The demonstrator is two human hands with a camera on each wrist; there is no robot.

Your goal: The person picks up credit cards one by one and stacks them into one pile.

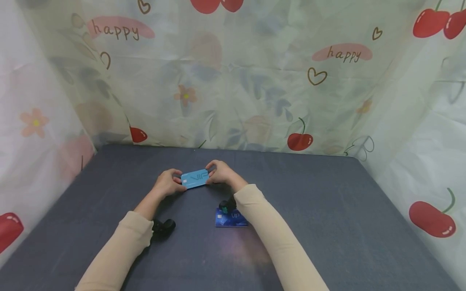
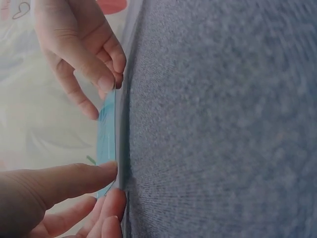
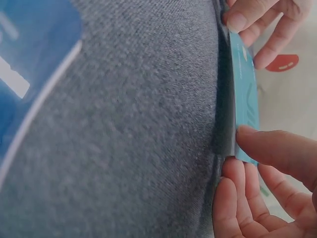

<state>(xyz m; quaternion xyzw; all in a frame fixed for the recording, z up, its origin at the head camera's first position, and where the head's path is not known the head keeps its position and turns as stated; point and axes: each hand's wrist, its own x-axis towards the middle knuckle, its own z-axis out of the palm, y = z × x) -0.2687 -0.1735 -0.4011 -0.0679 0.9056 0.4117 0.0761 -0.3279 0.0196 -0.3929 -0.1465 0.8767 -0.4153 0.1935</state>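
A light blue VIP card lies between the two hands, toward the far part of the table. My left hand pinches its left end, and my right hand pinches its right end. In the left wrist view the card appears nearly edge-on, close over the grey cloth, with the left thumb on its near edge. The right wrist view shows the right thumb on the same card. A dark blue VIP card rests on the table, partly covered by the right wrist camera.
Dark grey cloth covers the table. Behind it hangs a patterned curtain with cherries and flowers, and similar sheets stand at both sides. Black wrist cameras are strapped at the left wrist and the right wrist.
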